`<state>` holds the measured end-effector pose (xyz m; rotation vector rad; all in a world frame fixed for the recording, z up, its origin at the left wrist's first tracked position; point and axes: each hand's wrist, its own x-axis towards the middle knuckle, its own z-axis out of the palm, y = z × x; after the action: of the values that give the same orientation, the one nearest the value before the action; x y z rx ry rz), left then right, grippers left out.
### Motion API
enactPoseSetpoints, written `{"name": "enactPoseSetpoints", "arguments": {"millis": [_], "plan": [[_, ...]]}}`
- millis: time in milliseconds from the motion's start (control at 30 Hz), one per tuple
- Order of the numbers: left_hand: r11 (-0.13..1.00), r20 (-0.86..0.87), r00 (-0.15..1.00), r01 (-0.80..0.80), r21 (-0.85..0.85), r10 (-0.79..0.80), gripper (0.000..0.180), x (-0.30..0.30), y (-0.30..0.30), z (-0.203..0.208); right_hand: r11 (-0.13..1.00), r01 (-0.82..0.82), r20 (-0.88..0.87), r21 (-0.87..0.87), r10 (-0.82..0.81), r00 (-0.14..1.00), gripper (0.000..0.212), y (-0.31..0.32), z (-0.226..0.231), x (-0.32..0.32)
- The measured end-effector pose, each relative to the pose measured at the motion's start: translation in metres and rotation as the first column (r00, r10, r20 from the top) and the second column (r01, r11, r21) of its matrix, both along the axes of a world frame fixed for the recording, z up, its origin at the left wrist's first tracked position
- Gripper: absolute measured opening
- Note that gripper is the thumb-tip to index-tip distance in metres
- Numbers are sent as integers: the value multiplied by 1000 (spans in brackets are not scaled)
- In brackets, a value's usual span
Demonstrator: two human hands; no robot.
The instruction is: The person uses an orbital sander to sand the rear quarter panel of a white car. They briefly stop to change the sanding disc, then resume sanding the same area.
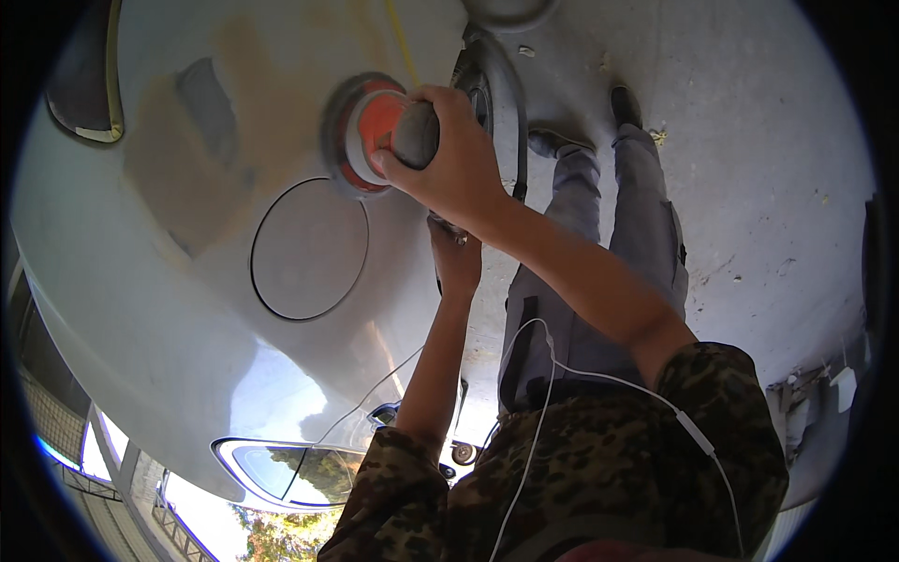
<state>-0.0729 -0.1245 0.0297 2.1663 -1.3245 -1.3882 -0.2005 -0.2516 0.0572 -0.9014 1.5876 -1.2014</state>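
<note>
My right hand (457,155) wraps over the dark rounded top of an orbital sander (378,122) with a red-orange body. The sander's round pad rests against a silver-grey car panel (393,272), its rim blurred. Just below, my left hand (456,253) is closed around the sander's rear end, which my right wrist partly hides. Left of the sander, the panel carries a sanded patch (173,178) with tan and grey layers. Below the sander lies a round fuel flap (310,249).
A dark hose (521,122) hangs beside the panel's edge. A tape-edged dark lamp or opening (82,80) is at upper left, a car side window (300,471) at the bottom. A white cable (618,377) runs over my clothes. My shoes (559,142) stand on a concrete floor (749,187).
</note>
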Motion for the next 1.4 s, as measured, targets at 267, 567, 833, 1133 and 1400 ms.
{"name": "enactPoseSetpoints", "arguments": {"millis": [267, 567, 833, 1133, 1400], "plan": [[997, -45, 999, 5, -76, -9, 59, -13, -29, -1, 997, 60, -39, -55, -62, 997, 65, -25, 8, -6], [998, -88, 996, -3, -64, -3, 72, -10, -46, 1, 978, 193, -80, -74, -199, 977, 67, -46, 13, -10], [998, -83, 996, 35, -60, -40, 73, -5, -36, -4, 966, 214, -158, -144, -236, 959, 69, -38, 10, -1], [998, -87, 996, -21, -52, 16, 71, -9, -25, -6, 975, 174, -152, -139, -194, 969, 67, -27, 6, -1], [985, 9, 985, 174, -8, -174, 66, 4, -4, -14, 988, 67, -136, -136, -86, 987, 68, -6, 4, 6]]}}
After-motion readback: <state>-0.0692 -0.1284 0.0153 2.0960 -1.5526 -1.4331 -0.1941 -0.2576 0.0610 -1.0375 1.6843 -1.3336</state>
